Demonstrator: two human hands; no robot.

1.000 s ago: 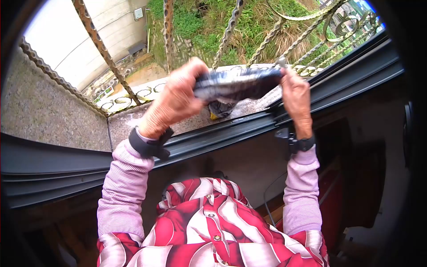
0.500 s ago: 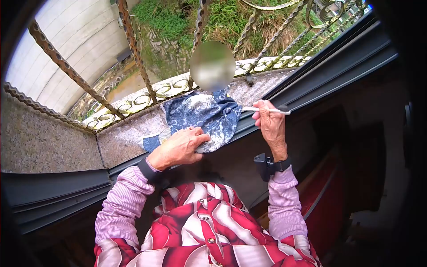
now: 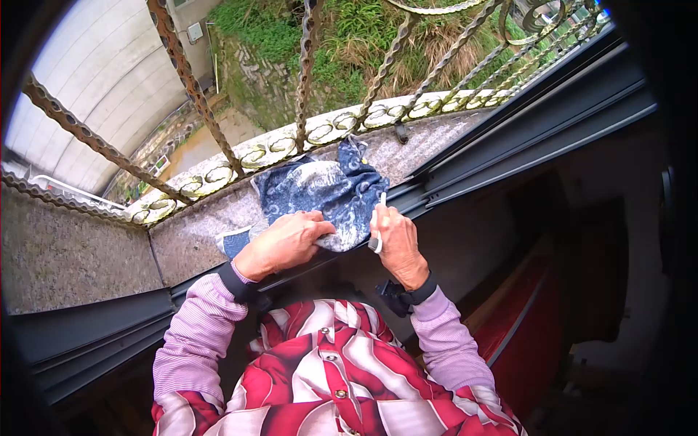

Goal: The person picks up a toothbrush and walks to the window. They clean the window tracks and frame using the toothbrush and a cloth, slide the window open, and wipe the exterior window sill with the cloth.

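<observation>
A blue and white patterned cloth (image 3: pixel 313 190) lies crumpled on the stone window ledge, its near edge reaching over the dark window frame. My left hand (image 3: pixel 285 243) is closed on that near edge, with the thumb and fingers pinching the fabric. Beside the cloth's right edge, my right hand (image 3: pixel 400 243) is wrapped round a slim white toothbrush (image 3: pixel 375 245). One end of the brush shows above the fist, and its bristled head shows at the left side of the hand. The fingers hide the middle of the handle.
Twisted metal railing bars (image 3: pixel 304 80) rise behind the stone ledge (image 3: pixel 196 243). Dark sliding-window tracks (image 3: pixel 523 142) run along the near side and up to the right. Outside are a pale curved roof (image 3: pixel 94 87) and a grassy bank (image 3: pixel 349 51).
My right hand has moved left and down to the cloth's right edge, turning the toothbrush from level to nearly upright. My left hand keeps its hold on the cloth.
</observation>
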